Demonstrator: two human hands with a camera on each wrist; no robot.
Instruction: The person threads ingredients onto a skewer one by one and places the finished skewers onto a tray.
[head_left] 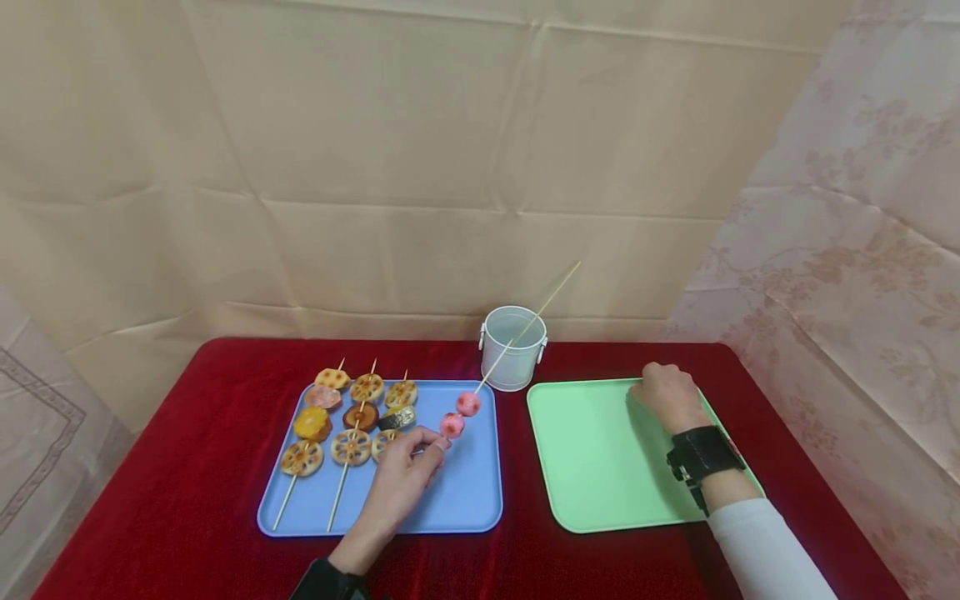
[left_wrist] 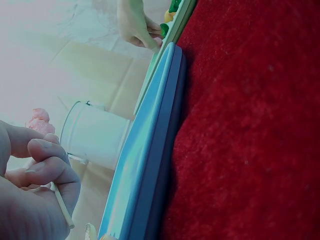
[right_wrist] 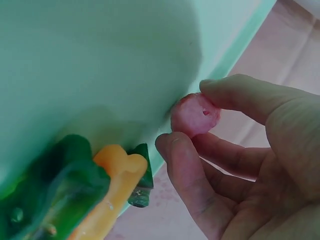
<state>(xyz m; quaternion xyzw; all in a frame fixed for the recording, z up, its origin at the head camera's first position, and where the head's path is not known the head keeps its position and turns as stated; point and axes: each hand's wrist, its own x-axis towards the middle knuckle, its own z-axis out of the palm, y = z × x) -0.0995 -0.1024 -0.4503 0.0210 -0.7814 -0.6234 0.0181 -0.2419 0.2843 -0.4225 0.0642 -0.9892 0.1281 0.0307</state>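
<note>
The left hand (head_left: 405, 477) pinches a thin wooden stick (head_left: 555, 288) above the right side of the smooth blue tray (head_left: 465, 504). Two round pink balls (head_left: 468, 404) sit on that stick. Three sticks of food (head_left: 350, 447) lie on the tray's left side. The right hand (head_left: 667, 396) pinches another pink ball (right_wrist: 190, 119), with a little hole, near the green tray's (head_left: 585, 450) far right corner. One white bucket (head_left: 504, 367) stands near the fuzzy red worktop's (head_left: 187, 467) far edge.

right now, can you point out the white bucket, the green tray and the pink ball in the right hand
White bucket (head_left: 516, 369): head view, front wall.
Green tray (head_left: 592, 450): head view, bare inner surface.
Pink ball (right_wrist: 190, 118): right wrist view, side facing the camera.
</note>
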